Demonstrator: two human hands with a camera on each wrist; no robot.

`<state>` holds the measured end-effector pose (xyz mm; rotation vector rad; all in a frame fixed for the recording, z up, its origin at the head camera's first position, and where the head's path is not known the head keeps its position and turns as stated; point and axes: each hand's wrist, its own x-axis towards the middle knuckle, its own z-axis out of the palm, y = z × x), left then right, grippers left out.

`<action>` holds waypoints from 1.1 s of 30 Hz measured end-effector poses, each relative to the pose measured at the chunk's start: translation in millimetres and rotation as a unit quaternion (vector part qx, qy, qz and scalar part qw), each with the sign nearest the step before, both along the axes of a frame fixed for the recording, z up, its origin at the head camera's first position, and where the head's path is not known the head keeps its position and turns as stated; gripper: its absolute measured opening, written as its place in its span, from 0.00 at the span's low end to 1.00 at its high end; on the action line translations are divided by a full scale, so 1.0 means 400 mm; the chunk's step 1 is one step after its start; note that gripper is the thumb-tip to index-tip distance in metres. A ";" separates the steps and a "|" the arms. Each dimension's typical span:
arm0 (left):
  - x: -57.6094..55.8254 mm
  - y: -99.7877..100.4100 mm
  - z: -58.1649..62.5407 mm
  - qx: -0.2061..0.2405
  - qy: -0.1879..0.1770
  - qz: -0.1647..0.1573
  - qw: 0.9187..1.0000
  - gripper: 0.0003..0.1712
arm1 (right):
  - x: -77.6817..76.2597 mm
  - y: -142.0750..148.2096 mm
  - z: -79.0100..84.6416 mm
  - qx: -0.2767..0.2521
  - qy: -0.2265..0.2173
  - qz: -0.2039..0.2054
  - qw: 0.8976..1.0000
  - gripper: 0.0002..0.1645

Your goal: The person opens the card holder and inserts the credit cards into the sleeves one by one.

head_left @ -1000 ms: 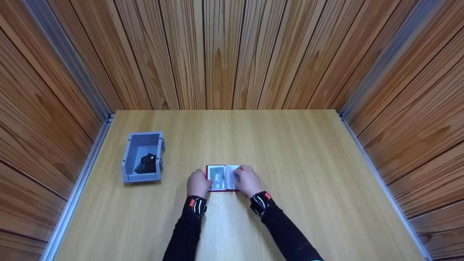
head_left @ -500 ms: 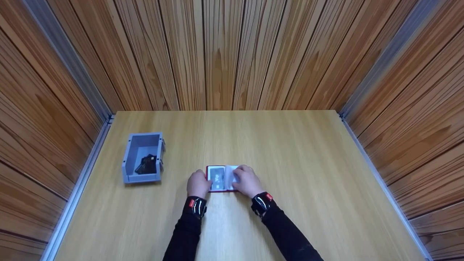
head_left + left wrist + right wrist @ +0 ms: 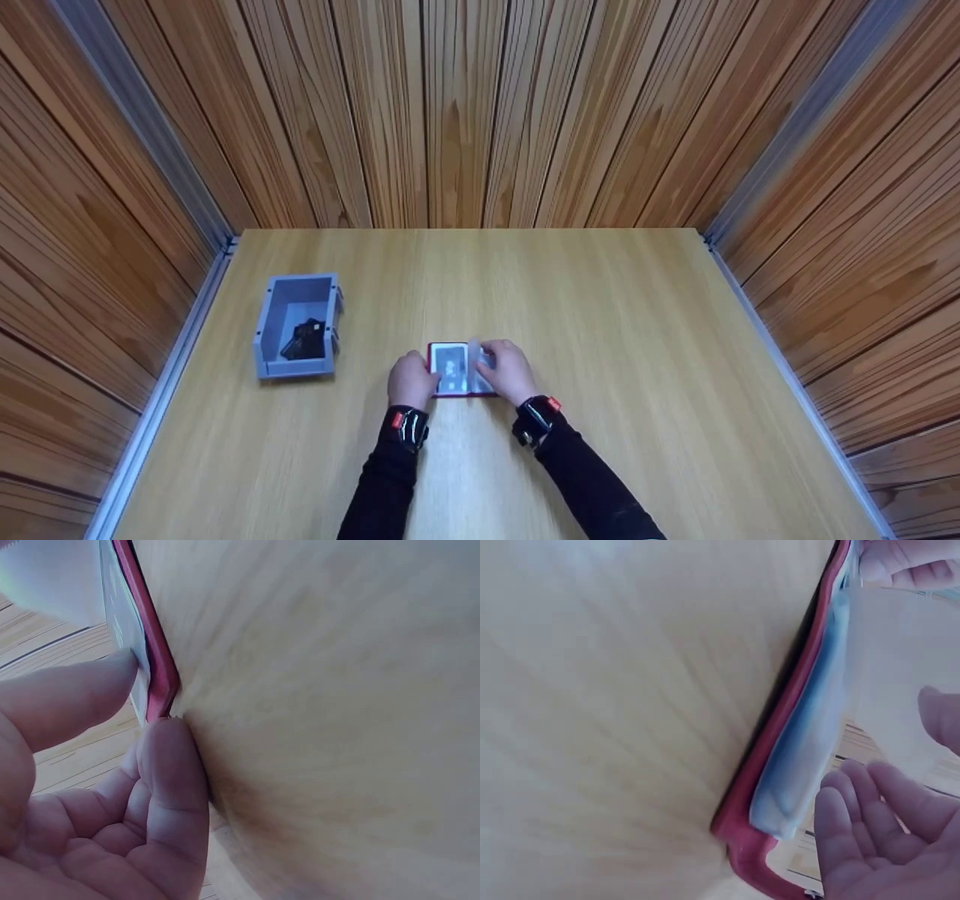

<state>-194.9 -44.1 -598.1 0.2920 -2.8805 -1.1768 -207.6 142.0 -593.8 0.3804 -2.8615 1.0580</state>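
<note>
A small red card holder [image 3: 450, 369] lies spread on the table, with clear sleeves inside and a grey card-like insert on its left side. My left hand [image 3: 410, 380] pinches its left edge, thumb on the inner page and fingertips at the red cover [image 3: 155, 645]. At the other side is my right hand [image 3: 512, 373], its thumb and fingers apart. A translucent sleeve page [image 3: 889, 667] stands raised from the fold. The right thumb [image 3: 941, 716] overlaps this page in the right wrist view, while the curved fingers sit lower, near the holder's outer edge.
A grey plastic bin [image 3: 294, 368] stands on the table at the left, holding black card-like pieces [image 3: 305, 341]. Wood-panelled walls [image 3: 457, 112] with metal corner rails enclose the table [image 3: 600, 337] at the back and both sides.
The translucent page has risen toward upright near the fold. My right thumb and fingers have spread apart and shifted slightly. My left hand stays in place on the holder.
</note>
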 end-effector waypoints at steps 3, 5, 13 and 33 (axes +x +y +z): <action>0.002 -0.001 0.001 -0.004 0.007 -0.001 1.000 0.14 | 0.001 -0.004 -0.011 0.003 0.045 0.032 0.998 0.17; 0.004 -0.002 0.003 -0.009 0.014 -0.001 1.000 0.14 | 0.002 -0.009 -0.018 0.006 0.070 0.050 0.996 0.17; 0.005 -0.006 0.001 -0.012 0.030 -0.006 0.999 0.09 | 0.002 -0.035 -0.027 0.069 0.042 0.068 0.994 0.18; 0.004 -0.012 0.002 0.008 0.022 -0.007 1.000 0.08 | 0.016 -0.057 -0.015 0.132 0.048 0.057 0.988 0.20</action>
